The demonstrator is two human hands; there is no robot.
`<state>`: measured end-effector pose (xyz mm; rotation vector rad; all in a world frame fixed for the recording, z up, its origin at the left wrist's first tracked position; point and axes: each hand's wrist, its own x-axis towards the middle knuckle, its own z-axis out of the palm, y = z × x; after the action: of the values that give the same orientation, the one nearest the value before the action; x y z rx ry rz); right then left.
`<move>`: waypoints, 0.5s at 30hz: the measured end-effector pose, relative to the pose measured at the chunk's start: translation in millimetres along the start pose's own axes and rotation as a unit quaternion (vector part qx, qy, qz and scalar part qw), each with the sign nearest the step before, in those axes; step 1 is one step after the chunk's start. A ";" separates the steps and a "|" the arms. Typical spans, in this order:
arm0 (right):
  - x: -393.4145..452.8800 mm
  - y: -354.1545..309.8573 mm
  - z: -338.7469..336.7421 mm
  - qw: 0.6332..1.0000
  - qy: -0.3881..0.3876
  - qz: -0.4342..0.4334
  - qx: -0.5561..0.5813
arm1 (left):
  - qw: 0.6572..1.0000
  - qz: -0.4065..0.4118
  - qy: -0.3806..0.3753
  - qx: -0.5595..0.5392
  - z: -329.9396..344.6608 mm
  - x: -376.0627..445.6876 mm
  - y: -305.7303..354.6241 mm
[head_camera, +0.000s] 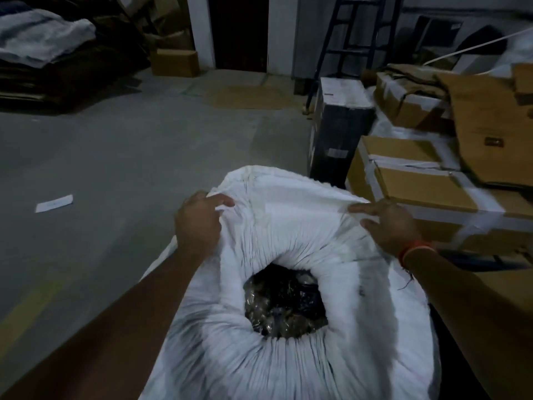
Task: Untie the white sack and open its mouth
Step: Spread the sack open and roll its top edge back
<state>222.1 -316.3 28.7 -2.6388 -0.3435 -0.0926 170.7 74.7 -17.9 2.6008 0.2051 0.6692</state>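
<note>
A large white sack (288, 226) stands in front of me on the floor, its mouth gathered into a round opening. Dark, shiny plastic-wrapped contents (285, 301) show through the hole. My left hand (199, 223) grips the far-left part of the sack's rim, fingers pinching the cloth. My right hand (386, 223) holds the far-right part of the rim, an orange band on its wrist. The far rim is stretched between both hands. No tie or string is visible on the sack.
Taped cardboard boxes (427, 180) are stacked close on the right, with a black box (337, 125) behind them. A dark ladder (352, 33) leans at the back. Bare concrete floor (115, 157) lies to the left, with a paper slip (54, 203) on it.
</note>
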 end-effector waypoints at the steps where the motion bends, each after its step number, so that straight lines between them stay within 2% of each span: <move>1: 2.6 4.1 10.2 0.999 -0.004 0.019 -0.029 | 0.998 -0.022 0.008 0.051 8.3 -0.9 5.3; 3: 3.4 12.6 36.8 0.996 -0.015 0.038 -0.079 | 0.989 -0.034 -0.009 0.140 27.9 -8.8 10.3; 6: 3.4 27.2 71.7 0.991 -0.037 0.053 -0.120 | 0.980 -0.059 -0.071 0.174 57.3 -28.7 -4.5; 9: 5.6 39.5 86.7 0.988 -0.045 0.062 -0.137 | 0.975 -0.082 -0.138 0.154 74.3 -48.0 -30.3; 12: 4.6 35.9 82.1 0.976 -0.081 0.086 -0.184 | 0.973 -0.055 -0.182 0.135 68.5 -57.8 -43.4; 15: -7.6 12.6 66.0 0.977 -0.081 0.095 -0.176 | 0.978 -0.041 -0.177 0.097 42.4 -60.1 -37.0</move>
<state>218.3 -298.1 -36.3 -3.0245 -0.1349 0.1375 137.8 76.5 -93.4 2.8254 0.2739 0.1545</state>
